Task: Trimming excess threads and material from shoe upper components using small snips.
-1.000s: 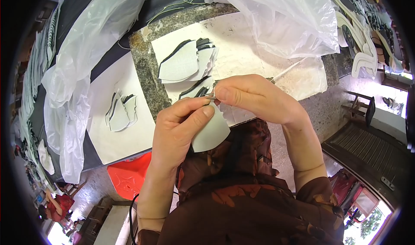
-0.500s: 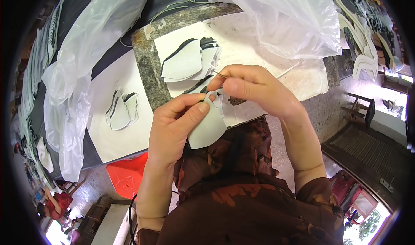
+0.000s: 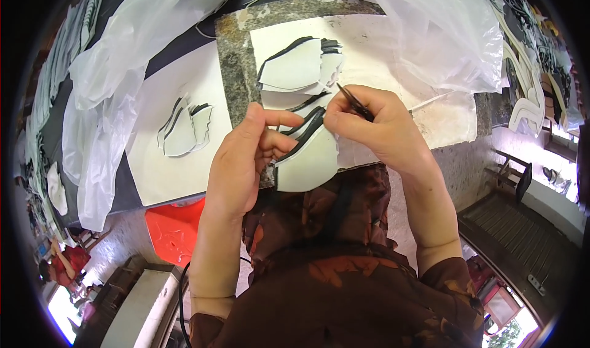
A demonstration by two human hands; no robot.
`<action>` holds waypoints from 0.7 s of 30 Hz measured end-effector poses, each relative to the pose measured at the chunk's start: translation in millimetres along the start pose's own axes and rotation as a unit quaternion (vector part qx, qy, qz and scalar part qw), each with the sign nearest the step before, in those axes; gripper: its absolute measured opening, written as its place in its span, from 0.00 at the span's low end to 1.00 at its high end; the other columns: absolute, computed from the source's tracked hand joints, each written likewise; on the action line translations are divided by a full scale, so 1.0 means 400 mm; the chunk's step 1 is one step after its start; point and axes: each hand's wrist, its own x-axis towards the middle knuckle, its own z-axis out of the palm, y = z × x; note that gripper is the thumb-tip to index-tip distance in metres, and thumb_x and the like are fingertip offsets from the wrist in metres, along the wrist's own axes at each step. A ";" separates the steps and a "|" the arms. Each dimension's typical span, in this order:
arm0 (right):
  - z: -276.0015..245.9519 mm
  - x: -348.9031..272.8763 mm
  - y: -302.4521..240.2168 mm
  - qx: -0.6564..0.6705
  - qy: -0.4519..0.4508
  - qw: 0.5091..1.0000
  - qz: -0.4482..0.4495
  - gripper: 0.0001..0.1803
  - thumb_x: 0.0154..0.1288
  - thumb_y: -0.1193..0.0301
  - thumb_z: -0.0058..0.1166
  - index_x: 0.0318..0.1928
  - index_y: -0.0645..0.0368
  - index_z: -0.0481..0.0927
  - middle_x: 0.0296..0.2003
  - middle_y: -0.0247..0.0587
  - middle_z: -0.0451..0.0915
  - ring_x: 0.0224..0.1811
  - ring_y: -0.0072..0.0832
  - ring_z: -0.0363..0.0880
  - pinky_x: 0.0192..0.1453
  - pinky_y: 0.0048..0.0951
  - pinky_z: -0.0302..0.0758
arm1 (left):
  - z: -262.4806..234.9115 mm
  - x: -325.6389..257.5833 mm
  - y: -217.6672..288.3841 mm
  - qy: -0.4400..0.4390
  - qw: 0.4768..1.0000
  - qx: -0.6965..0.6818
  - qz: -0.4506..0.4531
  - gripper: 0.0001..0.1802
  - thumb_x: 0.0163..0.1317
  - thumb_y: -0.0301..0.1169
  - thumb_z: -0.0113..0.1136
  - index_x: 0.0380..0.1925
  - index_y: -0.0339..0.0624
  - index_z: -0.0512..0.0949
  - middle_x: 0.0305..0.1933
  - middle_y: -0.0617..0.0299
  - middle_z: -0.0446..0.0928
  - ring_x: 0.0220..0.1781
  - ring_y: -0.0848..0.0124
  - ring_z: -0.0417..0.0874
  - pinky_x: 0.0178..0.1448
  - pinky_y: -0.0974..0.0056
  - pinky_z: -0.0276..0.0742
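Between my hands, over the near edge of the work surface, is a pale curved sheet piece (image 3: pixel 310 164) with a black band along its upper edge. The thumb and fingers of my right hand (image 3: pixel 375 117) pinch the band's upper end. That hand also holds a slim, dark, pointed metal tool (image 3: pixel 351 97), its tip sticking out up and left; its exact kind is unclear. My left hand (image 3: pixel 243 154) is open at the piece's left side, thumb raised, index and middle fingers reaching to the black band. Just beyond lies a stack of similar pieces (image 3: pixel 292 68).
A smaller group of pieces (image 3: pixel 181 130) lies on a white sheet (image 3: pixel 153 173) at left. Clear plastic bags (image 3: pixel 114 96) drape over the left side; another plastic bag (image 3: pixel 445 35) covers the far right. A red stool (image 3: pixel 172 231) stands below the table edge.
My left thumb and fingers have let go of the piece and spread apart. My right hand now pinches its black edge, and the piece has turned so the band faces up. The view has shifted slightly.
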 end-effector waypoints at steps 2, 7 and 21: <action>0.004 -0.002 -0.002 -0.002 0.004 1.000 0.000 0.07 0.67 0.70 0.64 0.35 0.61 0.82 0.28 0.21 0.75 0.32 0.11 0.65 0.36 0.20 0.62 | -0.005 -0.014 0.001 0.030 0.998 0.052 0.016 0.20 0.78 0.43 0.56 0.55 0.37 0.81 0.35 0.66 0.84 0.35 0.81 0.79 0.44 0.75 0.72; 0.011 -0.002 0.006 0.012 0.012 1.000 -0.011 0.06 0.67 0.71 0.65 0.35 0.60 0.83 0.28 0.20 0.75 0.32 0.10 0.65 0.36 0.19 0.62 | -0.023 -0.042 0.004 0.025 0.989 0.143 0.005 0.17 0.70 0.29 0.66 0.57 0.37 0.80 0.36 0.66 0.85 0.33 0.82 0.79 0.41 0.75 0.73; 0.031 -0.009 -0.001 0.012 0.018 0.999 -0.030 0.06 0.67 0.72 0.65 0.35 0.60 0.82 0.27 0.19 0.73 0.30 0.09 0.64 0.35 0.18 0.60 | -0.025 -0.048 0.016 -0.002 0.996 0.087 0.013 0.16 0.66 0.21 0.66 0.53 0.32 0.82 0.38 0.66 0.85 0.36 0.83 0.79 0.44 0.75 0.74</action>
